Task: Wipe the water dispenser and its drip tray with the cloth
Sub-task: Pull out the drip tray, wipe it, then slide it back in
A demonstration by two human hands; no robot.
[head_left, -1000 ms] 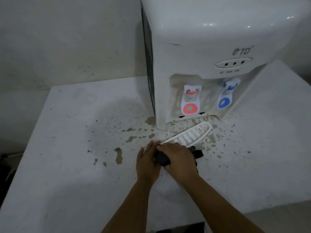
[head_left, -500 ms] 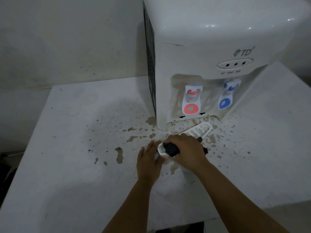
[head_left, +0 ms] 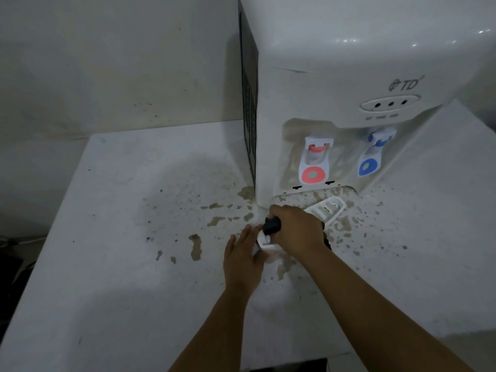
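Head view shows my right hand (head_left: 296, 229) curled around the dark cloth (head_left: 272, 225), pressing it onto the near end of the white drip tray (head_left: 328, 210), which lies out of its slot on the stained table (head_left: 107, 264), just in front of the water dispenser (head_left: 322, 76). My left hand (head_left: 243, 257) lies flat with fingers straight, its fingertips touching the tray's near corner to steady it; it grips nothing. As I judge it, the risk is that the loose tray skids or tips under my rubbing, since only fingertips brace it, and that could push it into the brown puddles (head_left: 196, 245) beside it and dirty it again. A soaked cloth would also just smear grime about. Around the work, the red tap (head_left: 314, 162) and blue tap (head_left: 371, 157) hang above the empty slot, with brownish marks on the panel behind them, and nothing stands between my hands and the dispenser's front. Spatter covers the table on both sides of the tray.
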